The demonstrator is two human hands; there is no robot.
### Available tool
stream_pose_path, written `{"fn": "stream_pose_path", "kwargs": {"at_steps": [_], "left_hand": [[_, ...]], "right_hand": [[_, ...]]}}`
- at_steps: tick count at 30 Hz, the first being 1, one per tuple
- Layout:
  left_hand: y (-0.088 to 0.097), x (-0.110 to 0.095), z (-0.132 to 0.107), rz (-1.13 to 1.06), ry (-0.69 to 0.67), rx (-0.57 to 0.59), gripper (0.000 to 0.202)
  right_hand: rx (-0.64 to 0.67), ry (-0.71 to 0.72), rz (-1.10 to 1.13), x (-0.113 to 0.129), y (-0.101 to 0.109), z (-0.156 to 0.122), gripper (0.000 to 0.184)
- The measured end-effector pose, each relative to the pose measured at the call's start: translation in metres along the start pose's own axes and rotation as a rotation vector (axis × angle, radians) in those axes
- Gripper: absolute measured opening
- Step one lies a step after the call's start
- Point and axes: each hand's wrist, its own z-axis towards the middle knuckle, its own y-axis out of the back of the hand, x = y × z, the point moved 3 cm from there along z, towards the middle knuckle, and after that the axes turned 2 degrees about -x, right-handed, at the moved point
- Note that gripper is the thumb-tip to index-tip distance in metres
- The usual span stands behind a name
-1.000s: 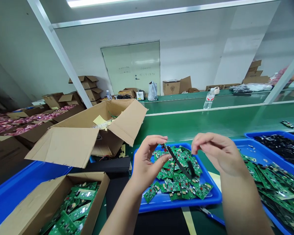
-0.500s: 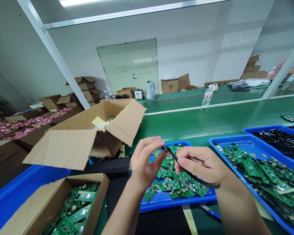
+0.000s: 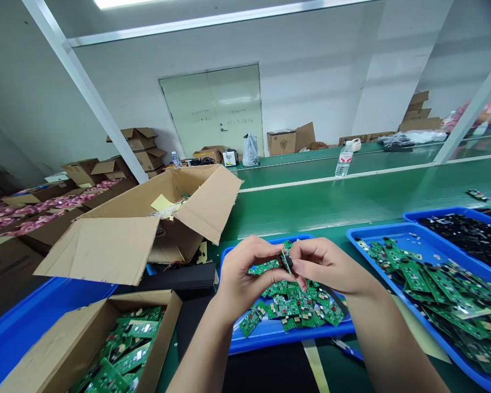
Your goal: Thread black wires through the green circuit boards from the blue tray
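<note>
Right hand (image 3: 331,267) has just moved up to the circuit board (image 3: 283,253), fingertips pinched around its black strip (image 3: 287,263). Left hand (image 3: 241,273) pinches the board above the blue tray (image 3: 270,345). Probably strip work at the board now.

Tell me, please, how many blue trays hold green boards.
2: the center tray, below the left hand and right hand, and the right tray beside it; others may be hidden.

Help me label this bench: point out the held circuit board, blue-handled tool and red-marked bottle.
Held circuit board (image 3: 285,260): head view, exposed middle.
Blue-handled tool (image 3: 352,353): head view, handle.
Red-marked bottle (image 3: 344,159): head view, label.
</note>
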Motion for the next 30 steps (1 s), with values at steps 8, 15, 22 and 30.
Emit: {"fn": "stream_pose_path", "kwargs": {"at_steps": [8,15,22,30], "left_hand": [[-0.007,0.003,-0.001,-0.239,0.216,-0.057,0.034],[-0.007,0.002,0.002,-0.307,0.297,-0.024,0.032],[-0.007,0.003,0.004,-0.362,0.414,0.102,0.025],[-0.006,0.014,-0.004,-0.453,0.509,0.057,0.040]], "right_hand": [[-0.286,0.240,-0.455,0.016,-0.002,-0.008,0.020],[-0.458,0.514,-0.734,0.023,0.000,-0.014,0.014],[-0.535,0.660,-0.830,0.024,0.004,-0.014,0.010],[-0.465,0.544,-0.733,0.024,0.007,-0.017,0.011]]}}
